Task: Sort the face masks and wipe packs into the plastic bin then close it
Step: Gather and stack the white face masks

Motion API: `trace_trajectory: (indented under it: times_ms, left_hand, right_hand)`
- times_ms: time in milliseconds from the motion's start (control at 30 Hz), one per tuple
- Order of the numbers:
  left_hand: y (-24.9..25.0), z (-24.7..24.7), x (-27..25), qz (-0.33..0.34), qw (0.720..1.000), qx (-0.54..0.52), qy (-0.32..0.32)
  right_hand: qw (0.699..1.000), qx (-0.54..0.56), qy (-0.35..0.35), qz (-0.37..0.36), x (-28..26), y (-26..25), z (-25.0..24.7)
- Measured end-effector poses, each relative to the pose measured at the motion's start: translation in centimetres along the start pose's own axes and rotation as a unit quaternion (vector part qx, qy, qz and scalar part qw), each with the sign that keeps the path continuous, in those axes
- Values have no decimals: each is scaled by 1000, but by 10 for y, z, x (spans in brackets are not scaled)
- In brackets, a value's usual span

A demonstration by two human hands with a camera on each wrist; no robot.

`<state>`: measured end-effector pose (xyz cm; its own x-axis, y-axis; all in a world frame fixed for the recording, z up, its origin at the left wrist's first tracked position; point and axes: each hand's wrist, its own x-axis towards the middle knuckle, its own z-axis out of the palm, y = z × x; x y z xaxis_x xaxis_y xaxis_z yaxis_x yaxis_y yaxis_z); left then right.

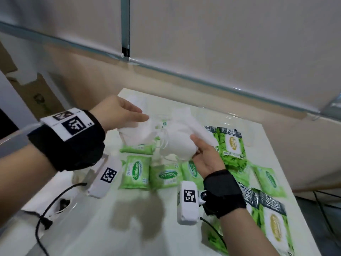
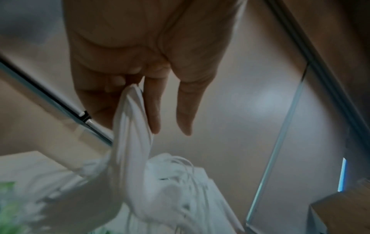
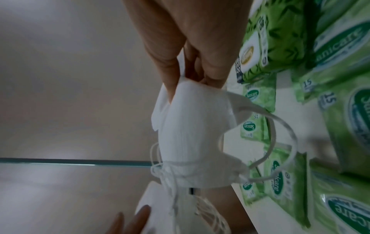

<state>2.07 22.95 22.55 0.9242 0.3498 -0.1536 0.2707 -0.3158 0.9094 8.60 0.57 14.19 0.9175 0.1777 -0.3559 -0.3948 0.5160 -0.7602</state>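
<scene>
A bundle of white face masks with tangled ear loops hangs above the white table, held from both ends. My left hand pinches its left edge, with two fingers lying straight along the masks. From below, my right hand grips the right end, thumb and fingers closed on the masks. Under the bundle lie small green wipe packs. Larger bamboo-print wipe packs sit to the right. A faint clear plastic shape at the table's back may be the bin.
More large wipe packs lie at the table's front right, near its edge. A black cable trails over the front left corner. A cardboard box stands left of the table. A glass-edged wall panel runs behind.
</scene>
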Motion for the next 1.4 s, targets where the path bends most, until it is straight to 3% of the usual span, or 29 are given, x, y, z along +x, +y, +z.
trace_trajectory:
  times_ms: [267, 367, 500, 667, 733, 800, 900, 1100, 1300, 1400]
  left_hand:
    - [-20, 59, -47, -32, 994, -13, -101]
    - [-30, 67, -51, -50, 996, 3, -79]
    - [-36, 77, -58, -38, 993, 101, -42]
    - [-22, 103, -73, -2, 991, 99, -94]
    - [-14, 114, -75, 1, 991, 61, -116]
    - [-6, 122, -79, -35, 989, -50, -134]
    - [-4, 129, -82, -65, 979, -147, -126]
    - [-21, 123, -80, -104, 974, -179, -92]
    - [-31, 119, -77, -138, 970, -180, -83]
    - [-33, 117, -75, -141, 970, -183, -75]
  right_hand:
    - [998, 17, -15, -63, -44, -20, -36]
    - [996, 26, -2, -88, -55, -25, -51]
    - [989, 45, 20, -142, -64, -30, -68]
    - [982, 13, 48, -181, -73, -24, -67]
    - [983, -14, 44, -178, -76, -14, -59]
    - [985, -46, 21, -163, -81, -2, -50]
    - [986, -100, -9, -133, -89, 13, -41]
    - [989, -91, -19, -114, -91, 29, -39]
    - [992, -49, 35, -109, -87, 22, -42]
    - [984, -45, 102, -139, -85, 7, -45]
